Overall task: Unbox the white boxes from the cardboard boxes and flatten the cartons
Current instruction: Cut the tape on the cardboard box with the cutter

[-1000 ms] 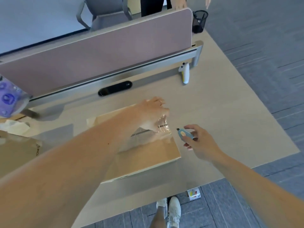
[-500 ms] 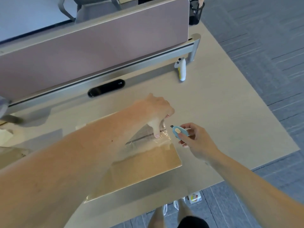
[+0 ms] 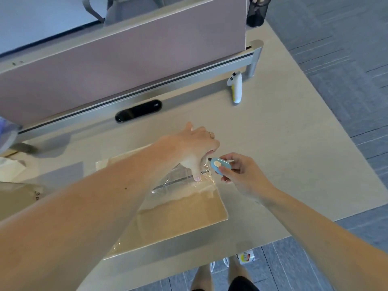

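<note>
A flat cardboard box (image 3: 180, 215) lies on the desk in front of me, its top seam covered with shiny clear tape (image 3: 178, 183). My left hand (image 3: 195, 148) reaches across it, thumb pressing on the tape at the right end of the seam, fingers curled over the box's far edge. My right hand (image 3: 241, 175) pinches a small blue cutter (image 3: 218, 164) with a cream button. The cutter's tip sits just right of my left thumb, at the box's right edge. My left forearm hides much of the box.
A white-and-yellow controller (image 3: 236, 87) lies by the divider's metal post (image 3: 255, 57). A black oval grommet (image 3: 138, 111) is in the desk. A black mesh cup (image 3: 257, 11) stands far right. More cardboard (image 3: 16, 198) and white paper (image 3: 10, 169) lie at left.
My right hand has brought the cutter left and closer, up to my left thumb at the seam's end. My left hand has stayed on the tape.
</note>
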`<state>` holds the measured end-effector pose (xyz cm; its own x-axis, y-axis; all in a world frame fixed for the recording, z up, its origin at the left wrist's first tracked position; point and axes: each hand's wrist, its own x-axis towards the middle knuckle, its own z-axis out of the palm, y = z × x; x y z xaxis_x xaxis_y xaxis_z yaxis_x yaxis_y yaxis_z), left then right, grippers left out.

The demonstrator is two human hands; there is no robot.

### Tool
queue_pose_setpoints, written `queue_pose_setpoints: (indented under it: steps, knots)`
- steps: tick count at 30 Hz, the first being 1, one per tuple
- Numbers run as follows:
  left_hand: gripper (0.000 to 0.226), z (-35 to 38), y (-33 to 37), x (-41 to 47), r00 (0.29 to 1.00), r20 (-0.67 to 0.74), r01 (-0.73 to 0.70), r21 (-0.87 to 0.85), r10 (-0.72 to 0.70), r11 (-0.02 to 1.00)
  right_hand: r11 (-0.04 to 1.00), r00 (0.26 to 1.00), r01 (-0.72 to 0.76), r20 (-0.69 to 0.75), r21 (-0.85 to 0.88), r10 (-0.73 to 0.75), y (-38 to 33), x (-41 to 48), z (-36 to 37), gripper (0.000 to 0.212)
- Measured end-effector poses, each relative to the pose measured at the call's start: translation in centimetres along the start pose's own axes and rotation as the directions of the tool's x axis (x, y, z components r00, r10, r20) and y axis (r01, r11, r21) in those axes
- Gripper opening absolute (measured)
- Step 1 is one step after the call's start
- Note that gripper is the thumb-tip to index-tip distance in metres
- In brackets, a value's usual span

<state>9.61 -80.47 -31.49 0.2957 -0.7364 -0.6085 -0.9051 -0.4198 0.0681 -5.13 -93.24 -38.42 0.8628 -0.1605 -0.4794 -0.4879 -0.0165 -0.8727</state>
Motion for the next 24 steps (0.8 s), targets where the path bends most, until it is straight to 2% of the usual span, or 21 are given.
queue_pose_setpoints:
  steps: [15, 24]
  knots:
    - [0.073, 0.2, -0.3, 0.2, 1.0, 0.002, 0.02, -0.052, -0.02, 0.998, 0.996, 0.993, 0.088, 0.077, 0.001, -0.088, -0.1, 1.1, -0.8, 0.017]
    - [0.072, 0.3, -0.5, 0.4, 1.0, 0.002, 0.013, -0.056, -0.013, 0.998, 0.995, 0.974, 0.094, 0.203, 0.036, -0.1, -0.7, 1.7, -1.7, 0.016]
